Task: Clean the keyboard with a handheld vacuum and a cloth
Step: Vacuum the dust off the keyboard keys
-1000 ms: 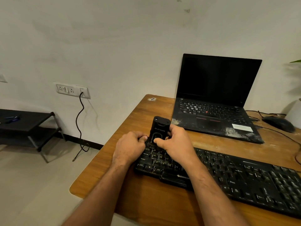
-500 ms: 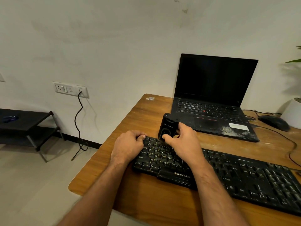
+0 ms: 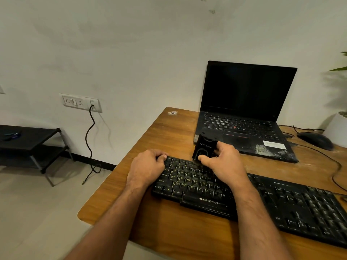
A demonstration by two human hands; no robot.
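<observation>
Handheld vacuum [image 3: 204, 149] has shifted right along the keyboard [image 3: 244, 199].

Dim, even indoor light with soft shadows; wide-angle bending at the edges, slight motion blur at the right.

The right hand [image 3: 223, 164] hides the vacuum's [image 3: 204, 149] nozzle; the keyboard [image 3: 281, 205] runs off-frame right.

one keyboard [image 3: 262, 199], one vacuum [image 3: 203, 148], one laptop [image 3: 244, 117]
</observation>
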